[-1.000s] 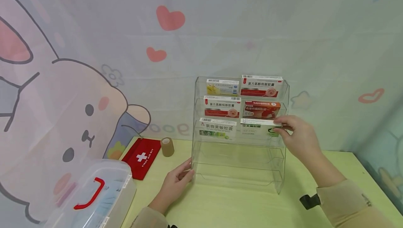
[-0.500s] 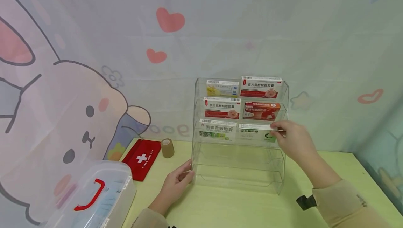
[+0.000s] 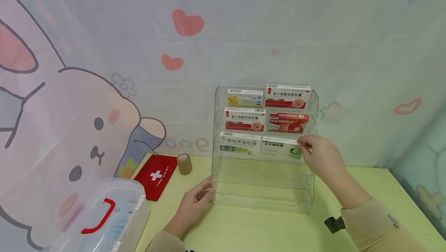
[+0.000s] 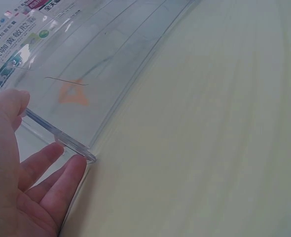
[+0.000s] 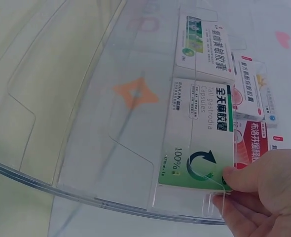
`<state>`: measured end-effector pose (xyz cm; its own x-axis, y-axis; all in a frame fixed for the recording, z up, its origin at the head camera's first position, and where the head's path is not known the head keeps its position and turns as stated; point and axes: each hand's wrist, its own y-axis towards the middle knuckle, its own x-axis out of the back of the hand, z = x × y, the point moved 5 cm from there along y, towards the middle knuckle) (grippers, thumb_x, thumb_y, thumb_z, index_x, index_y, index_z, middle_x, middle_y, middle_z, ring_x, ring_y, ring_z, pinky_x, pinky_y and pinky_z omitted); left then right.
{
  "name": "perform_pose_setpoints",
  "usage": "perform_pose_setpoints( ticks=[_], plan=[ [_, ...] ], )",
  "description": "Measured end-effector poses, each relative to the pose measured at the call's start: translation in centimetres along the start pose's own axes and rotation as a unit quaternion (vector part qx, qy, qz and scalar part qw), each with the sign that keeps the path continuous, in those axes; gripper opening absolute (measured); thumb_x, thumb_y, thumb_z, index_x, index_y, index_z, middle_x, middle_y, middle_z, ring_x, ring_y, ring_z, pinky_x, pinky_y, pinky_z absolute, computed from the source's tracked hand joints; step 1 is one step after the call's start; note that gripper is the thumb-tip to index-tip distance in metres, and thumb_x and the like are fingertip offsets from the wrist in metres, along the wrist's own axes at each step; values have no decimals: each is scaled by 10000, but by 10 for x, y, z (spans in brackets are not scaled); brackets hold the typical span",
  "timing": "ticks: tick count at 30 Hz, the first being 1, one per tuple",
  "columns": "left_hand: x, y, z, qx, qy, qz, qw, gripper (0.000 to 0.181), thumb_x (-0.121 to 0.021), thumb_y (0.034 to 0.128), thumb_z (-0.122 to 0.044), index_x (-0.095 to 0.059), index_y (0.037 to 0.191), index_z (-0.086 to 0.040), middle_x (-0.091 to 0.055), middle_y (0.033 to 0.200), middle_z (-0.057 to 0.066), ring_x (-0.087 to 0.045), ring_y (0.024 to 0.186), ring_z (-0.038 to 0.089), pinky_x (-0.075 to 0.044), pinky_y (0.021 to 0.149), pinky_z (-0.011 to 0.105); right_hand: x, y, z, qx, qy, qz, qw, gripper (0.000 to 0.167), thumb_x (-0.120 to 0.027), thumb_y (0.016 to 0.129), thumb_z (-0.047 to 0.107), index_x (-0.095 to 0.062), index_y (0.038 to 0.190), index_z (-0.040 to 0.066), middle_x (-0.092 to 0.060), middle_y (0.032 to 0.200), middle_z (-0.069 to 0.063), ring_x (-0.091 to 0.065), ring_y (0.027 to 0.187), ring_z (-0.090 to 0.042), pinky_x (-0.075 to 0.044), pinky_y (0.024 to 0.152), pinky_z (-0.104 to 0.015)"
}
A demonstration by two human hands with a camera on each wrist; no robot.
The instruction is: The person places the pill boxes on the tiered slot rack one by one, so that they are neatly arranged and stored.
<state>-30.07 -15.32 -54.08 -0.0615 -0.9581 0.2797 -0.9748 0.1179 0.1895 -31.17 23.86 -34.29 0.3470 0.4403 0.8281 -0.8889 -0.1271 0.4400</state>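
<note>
A clear tiered display rack (image 3: 261, 196) stands upright on the table. My left hand (image 3: 194, 201) holds its lower left side, with the digits touching the side edge in the left wrist view. My right hand (image 3: 322, 157) pinches the right end of a white and green medicine box (image 3: 278, 148), which sits in the third tier from the top. In the right wrist view, my thumb lies on the face of this box, near its green corner. Left of it in the same tier is another white and green medicine box (image 3: 240, 143).
Upper tiers hold red and white boxes (image 3: 245, 119), a red box (image 3: 288, 122) and a yellow and white box (image 3: 245, 98). At left are a red first aid pouch (image 3: 158, 176), a brown tape roll (image 3: 184, 164) and a clear-lidded bin (image 3: 134, 221) with a red handle.
The pinched medicine box has moved down and slightly left into the third tier, my right hand going with it. My left hand has stayed at the rack's side.
</note>
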Motion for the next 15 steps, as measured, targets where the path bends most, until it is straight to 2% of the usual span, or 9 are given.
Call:
perform_pose_setpoints(
  ticks=[8,12,15],
  plan=[
    [2,-2,-1,-23,51,-33,10000,531,-756,1062,-248,-629,1577,-257,-737,1444,190,-810,1159,249,-656,942,245,-1,-3,2,166,-13,-363,9992,213,-737,1043,133,-800,1204,8,-780,1292,-248,-756,1166,-469,-633,928,-621],
    [5,-1,-2,-108,129,-52,9998,546,-749,1068,-264,-608,1595,-239,-742,1437,182,-810,1159,246,-657,945,249,1,-7,7,419,55,-791,9960,221,-761,1025,135,-791,1191,-7,-788,1264,-248,-771,1120,-466,-639,904,-632],
    [8,-2,-3,-115,213,-98,9997,571,-750,1067,-283,-586,1612,-231,-739,1444,173,-799,1199,273,-655,982,285,2,-15,13,753,82,-1166,9903,198,-793,989,114,-800,1156,5,-807,1197,-211,-790,1062,-438,-652,860,-617]
  ],
)
